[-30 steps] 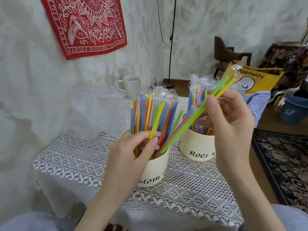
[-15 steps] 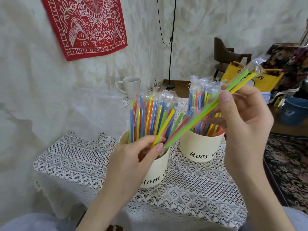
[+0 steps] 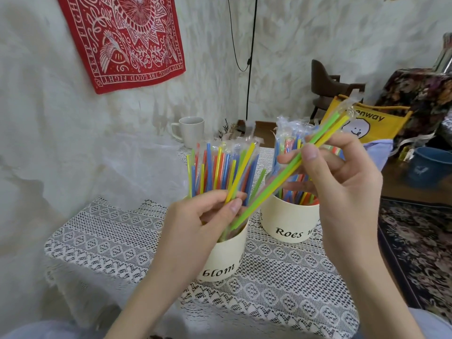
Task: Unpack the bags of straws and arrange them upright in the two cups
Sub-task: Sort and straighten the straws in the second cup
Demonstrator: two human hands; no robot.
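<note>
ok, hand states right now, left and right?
Left hand: pinching a yellow straw in the near cup.
Right hand: gripping slanted green and yellow straws.

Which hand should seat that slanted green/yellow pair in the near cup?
Right hand, probably: it pinches the wrapped green and yellow straws, whose lower ends already dip into the near cup. The left hand is holding a standing yellow straw.

Cream cups (image 3: 289, 216) — black lettering; white lace tablecloth (image 3: 281, 285); red banner (image 3: 127, 37).

Soft, even indoor light, faint shadows, sharp focus, wide-angle bending at edges
</note>
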